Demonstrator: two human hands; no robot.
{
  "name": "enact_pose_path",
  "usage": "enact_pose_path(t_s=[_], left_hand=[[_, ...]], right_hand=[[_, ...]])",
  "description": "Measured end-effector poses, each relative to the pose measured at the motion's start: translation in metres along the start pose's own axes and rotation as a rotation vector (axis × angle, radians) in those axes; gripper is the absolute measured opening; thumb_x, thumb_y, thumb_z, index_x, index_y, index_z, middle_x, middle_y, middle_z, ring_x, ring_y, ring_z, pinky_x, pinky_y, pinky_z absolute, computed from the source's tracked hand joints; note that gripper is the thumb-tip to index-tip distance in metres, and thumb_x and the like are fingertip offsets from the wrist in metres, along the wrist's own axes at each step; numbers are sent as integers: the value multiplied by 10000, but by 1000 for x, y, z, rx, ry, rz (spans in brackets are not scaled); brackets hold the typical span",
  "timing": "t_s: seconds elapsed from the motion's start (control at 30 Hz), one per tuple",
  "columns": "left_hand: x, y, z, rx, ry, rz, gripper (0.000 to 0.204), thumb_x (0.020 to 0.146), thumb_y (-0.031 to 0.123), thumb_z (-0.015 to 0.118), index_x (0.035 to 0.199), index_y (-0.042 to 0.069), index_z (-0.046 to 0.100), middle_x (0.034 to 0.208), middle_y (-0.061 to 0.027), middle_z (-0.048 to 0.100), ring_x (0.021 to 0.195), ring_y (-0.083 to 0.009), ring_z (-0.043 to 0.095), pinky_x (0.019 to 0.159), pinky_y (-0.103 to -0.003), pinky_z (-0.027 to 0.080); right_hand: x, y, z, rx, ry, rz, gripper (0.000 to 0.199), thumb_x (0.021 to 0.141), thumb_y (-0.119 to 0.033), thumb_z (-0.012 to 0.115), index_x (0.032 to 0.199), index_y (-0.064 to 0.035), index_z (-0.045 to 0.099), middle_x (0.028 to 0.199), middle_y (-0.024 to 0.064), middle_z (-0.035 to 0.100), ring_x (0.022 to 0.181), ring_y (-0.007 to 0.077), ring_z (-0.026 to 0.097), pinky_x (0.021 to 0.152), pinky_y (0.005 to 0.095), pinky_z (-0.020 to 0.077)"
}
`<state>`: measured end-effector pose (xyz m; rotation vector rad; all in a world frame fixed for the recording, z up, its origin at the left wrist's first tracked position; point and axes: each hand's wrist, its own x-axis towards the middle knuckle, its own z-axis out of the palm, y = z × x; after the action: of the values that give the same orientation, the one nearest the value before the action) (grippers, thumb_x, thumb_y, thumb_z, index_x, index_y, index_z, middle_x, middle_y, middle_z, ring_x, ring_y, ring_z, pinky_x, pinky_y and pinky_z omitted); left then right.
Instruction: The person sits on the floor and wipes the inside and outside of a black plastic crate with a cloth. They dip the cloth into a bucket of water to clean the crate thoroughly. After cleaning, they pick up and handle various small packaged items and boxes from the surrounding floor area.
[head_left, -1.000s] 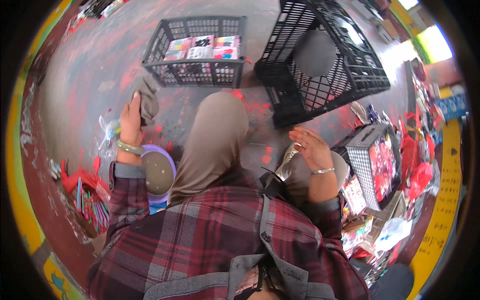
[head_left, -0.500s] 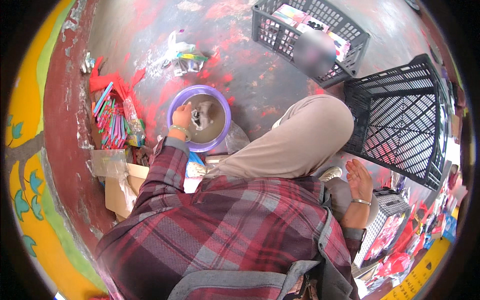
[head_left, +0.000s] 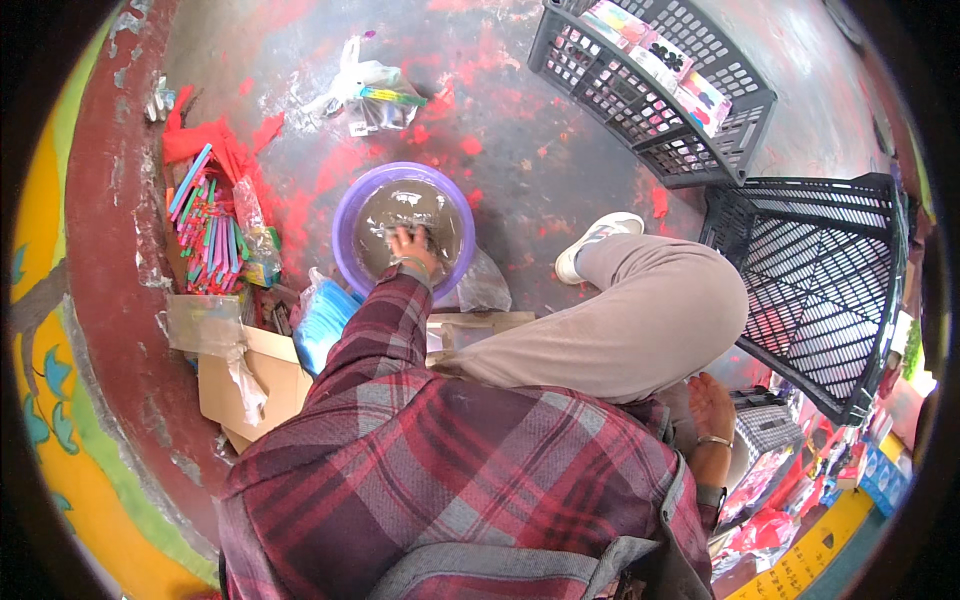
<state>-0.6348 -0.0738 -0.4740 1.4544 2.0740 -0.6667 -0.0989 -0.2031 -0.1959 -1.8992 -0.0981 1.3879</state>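
Note:
A purple basin [head_left: 347,240] of murky brownish water [head_left: 425,205] stands on the floor ahead of me, to the left. My left hand [head_left: 410,246] reaches into its near side, fingers apart and fingertips at or under the water. Whatever lies beneath the surface cannot be made out. At lower right, beside my bent leg, my right hand [head_left: 712,408] is open and holds nothing visible; the thigh partly covers its fingertips. A bracelet circles each wrist.
Two dark plastic crates stand at right: one [head_left: 640,110] holding colourful packages, another [head_left: 800,290] tipped on its side. Left lie colourful sticks [head_left: 215,240], a cardboard box [head_left: 265,375] and a blue plastic package [head_left: 328,322]. A clear bag [head_left: 382,105] lies beyond the basin.
My left hand has moved right and down into the water; the greyish wet cloth-like thing at it before is out of sight. My right hand has lowered beside my leg. The view has shifted.

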Motion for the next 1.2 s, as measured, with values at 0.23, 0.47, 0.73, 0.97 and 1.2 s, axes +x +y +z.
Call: enact_pose_path(t_s=[0.23,0.47,0.73,0.97,1.2], left_hand=[[51,-49,58,-113,-83,4,609,638,409,676,1151,118,523,1162,-198,489,1057,-323,512,869,-384,432],[-16,-32,-42,-1856,-374,-158,268,736,182,581,968,48,589,996,-117,594,932,-301,559,821,-454,441],[-67,-55,-61,-2411,-309,-60,295,711,86,630,992,43,555,959,-112,599,922,-289,569,831,-541,443],[-67,-48,-72,-2370,-236,-196,279,700,124,696,948,92,572,940,-82,616,829,-246,602,703,-388,483],[-54,-63,-66,-2101,-149,-272,285,754,96,600,1030,116,532,816,-41,583,620,-183,558,407,-262,349]], right_hand=[[2,-10,32,42,-192,-42,265,833,-167,533,1009,30,547,933,119,615,828,225,603,646,275,491],[-2,4,15,72,-119,-54,277,841,-201,538,1029,2,547,920,128,625,824,211,607,624,267,474],[5,-8,24,84,-276,-151,318,836,-200,536,1074,9,525,970,131,612,872,213,593,662,277,453],[-5,-8,17,134,-289,-222,299,821,-182,545,1054,6,543,974,129,617,879,195,594,686,278,450],[-10,-14,20,87,-288,-252,290,827,-204,545,1045,-14,565,946,110,629,863,181,597,682,271,438]])
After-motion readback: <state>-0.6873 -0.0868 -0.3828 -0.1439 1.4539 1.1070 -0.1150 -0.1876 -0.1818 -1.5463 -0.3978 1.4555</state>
